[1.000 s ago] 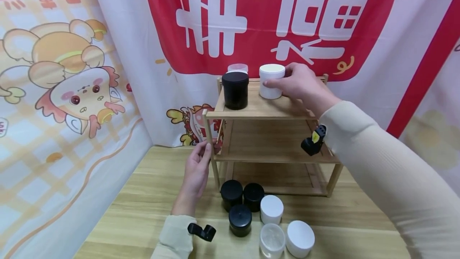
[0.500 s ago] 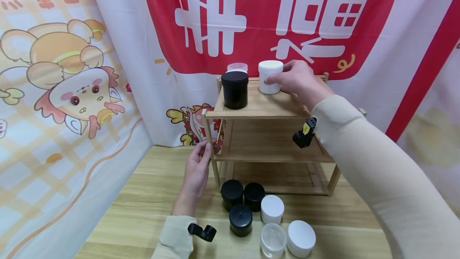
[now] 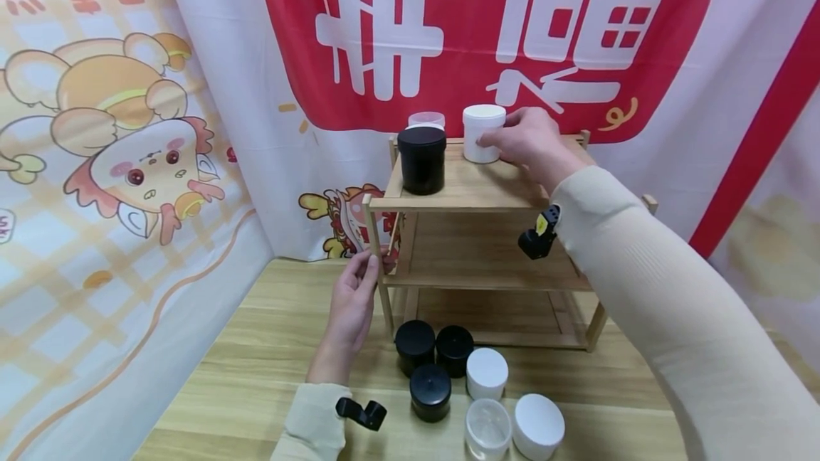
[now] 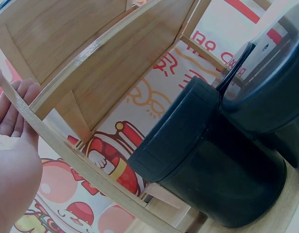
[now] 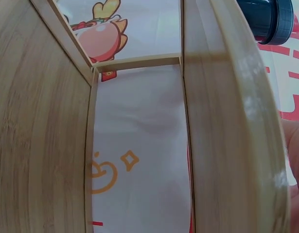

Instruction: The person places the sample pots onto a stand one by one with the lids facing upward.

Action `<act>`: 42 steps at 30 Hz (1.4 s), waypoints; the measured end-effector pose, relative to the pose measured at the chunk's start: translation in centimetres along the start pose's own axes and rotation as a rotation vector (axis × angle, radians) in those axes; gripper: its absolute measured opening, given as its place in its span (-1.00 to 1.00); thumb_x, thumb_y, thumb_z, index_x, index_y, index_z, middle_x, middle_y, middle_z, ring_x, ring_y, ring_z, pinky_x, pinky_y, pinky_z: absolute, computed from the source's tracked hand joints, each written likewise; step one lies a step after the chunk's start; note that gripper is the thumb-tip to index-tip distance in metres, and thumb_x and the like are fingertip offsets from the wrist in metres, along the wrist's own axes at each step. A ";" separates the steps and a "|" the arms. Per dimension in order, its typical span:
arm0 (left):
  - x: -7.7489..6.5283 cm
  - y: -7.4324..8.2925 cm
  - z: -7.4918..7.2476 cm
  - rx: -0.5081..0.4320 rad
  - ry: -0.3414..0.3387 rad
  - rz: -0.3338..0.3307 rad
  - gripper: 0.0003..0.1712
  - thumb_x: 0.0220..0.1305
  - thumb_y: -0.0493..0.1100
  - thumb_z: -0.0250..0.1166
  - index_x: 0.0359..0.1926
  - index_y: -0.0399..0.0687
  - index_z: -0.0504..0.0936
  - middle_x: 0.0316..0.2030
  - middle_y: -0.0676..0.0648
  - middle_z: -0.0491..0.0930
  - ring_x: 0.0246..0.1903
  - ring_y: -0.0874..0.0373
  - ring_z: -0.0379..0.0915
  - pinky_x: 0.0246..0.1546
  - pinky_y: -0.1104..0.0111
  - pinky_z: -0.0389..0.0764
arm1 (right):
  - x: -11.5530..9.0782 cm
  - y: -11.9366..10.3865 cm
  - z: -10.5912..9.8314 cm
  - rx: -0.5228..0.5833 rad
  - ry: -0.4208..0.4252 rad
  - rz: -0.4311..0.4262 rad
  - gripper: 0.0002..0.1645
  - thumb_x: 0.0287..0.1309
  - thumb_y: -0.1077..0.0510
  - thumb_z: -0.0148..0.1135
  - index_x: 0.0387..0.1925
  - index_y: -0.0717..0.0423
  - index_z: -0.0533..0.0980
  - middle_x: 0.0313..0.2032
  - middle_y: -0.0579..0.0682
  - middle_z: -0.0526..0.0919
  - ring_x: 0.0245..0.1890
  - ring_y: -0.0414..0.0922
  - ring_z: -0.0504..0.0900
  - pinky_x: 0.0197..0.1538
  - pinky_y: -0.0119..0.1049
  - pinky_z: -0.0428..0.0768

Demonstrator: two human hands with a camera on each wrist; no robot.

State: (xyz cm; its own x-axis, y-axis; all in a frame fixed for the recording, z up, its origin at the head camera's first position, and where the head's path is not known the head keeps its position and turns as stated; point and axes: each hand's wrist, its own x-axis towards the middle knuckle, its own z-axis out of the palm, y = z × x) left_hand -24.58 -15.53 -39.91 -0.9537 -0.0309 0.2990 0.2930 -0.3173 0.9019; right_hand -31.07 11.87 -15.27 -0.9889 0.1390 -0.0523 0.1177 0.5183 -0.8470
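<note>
My right hand (image 3: 538,144) holds a white screw-lid jar (image 3: 480,135) upright by its right side, over the back part of the wooden shelf rack's (image 3: 474,203) top board. Whether the jar's base touches the board is hard to tell. To its left on that board stands a black jar (image 3: 421,162), with a clear-topped container (image 3: 426,119) partly hidden behind it. At the rack's left front post my left hand (image 3: 349,301) grips the wood, its fingers behind the post in the left wrist view. Only a sliver of the right hand (image 5: 297,160) shows in the right wrist view.
On the table before the rack stand several jars: black ones (image 3: 430,391), white ones (image 3: 538,424) and a clear one (image 3: 488,427). Two lower shelves (image 3: 487,251) lie under the top board. Printed cloth (image 3: 211,91) hangs behind and to the left.
My right hand has shifted the white jar slightly back, away from the top board's front edge. The left hand stays on the post.
</note>
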 end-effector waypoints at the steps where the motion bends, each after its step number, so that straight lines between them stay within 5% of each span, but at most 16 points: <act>1: 0.0 0.0 0.0 -0.002 0.000 -0.002 -0.54 0.69 -0.11 0.14 0.39 -0.32 0.43 0.29 -0.08 0.56 0.27 0.17 0.49 0.41 0.44 0.47 | 0.1 0.0 0.0 -0.001 -0.001 0.004 0.03 0.31 -0.12 0.50 0.64 -0.06 0.19 0.58 0.04 0.32 0.49 0.07 0.37 0.54 0.05 0.48; 19: -0.1 0.1 0.0 0.015 -0.003 0.004 -0.51 0.70 -0.12 0.12 0.41 -0.38 0.41 0.33 -0.14 0.54 0.25 0.18 0.50 0.39 0.44 0.49 | 1.7 -0.5 0.9 -0.021 0.026 0.023 -0.13 0.40 -0.15 0.40 0.61 -0.06 0.30 0.55 0.01 0.39 0.36 0.01 0.46 0.46 -0.11 0.55; 28: -0.1 0.3 0.1 0.018 0.007 -0.015 -0.52 0.71 -0.15 0.09 0.42 -0.37 0.39 0.25 -0.01 0.57 0.27 0.17 0.48 0.41 0.45 0.48 | 2.0 -0.6 1.3 -0.016 0.034 0.028 -0.07 0.36 -0.17 0.44 0.60 -0.06 0.27 0.54 0.02 0.39 0.36 0.01 0.45 0.46 -0.09 0.55; 42: 0.1 0.2 0.0 0.017 0.008 -0.023 -0.49 0.70 -0.14 0.10 0.45 -0.39 0.36 0.31 -0.06 0.54 0.33 0.16 0.43 0.42 0.46 0.46 | 1.7 -0.6 1.2 -0.022 0.027 0.029 -0.04 0.34 -0.18 0.46 0.61 -0.07 0.25 0.55 0.02 0.38 0.39 0.02 0.43 0.48 -0.07 0.54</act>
State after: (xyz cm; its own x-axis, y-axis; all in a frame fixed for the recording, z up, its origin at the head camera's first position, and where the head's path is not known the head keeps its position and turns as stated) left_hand -24.57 -15.58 -39.68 -0.9609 -0.0313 0.2752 0.2716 -0.3023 0.9137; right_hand -32.96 10.83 -15.46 -0.9823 0.1767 -0.0623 0.1486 0.5321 -0.8335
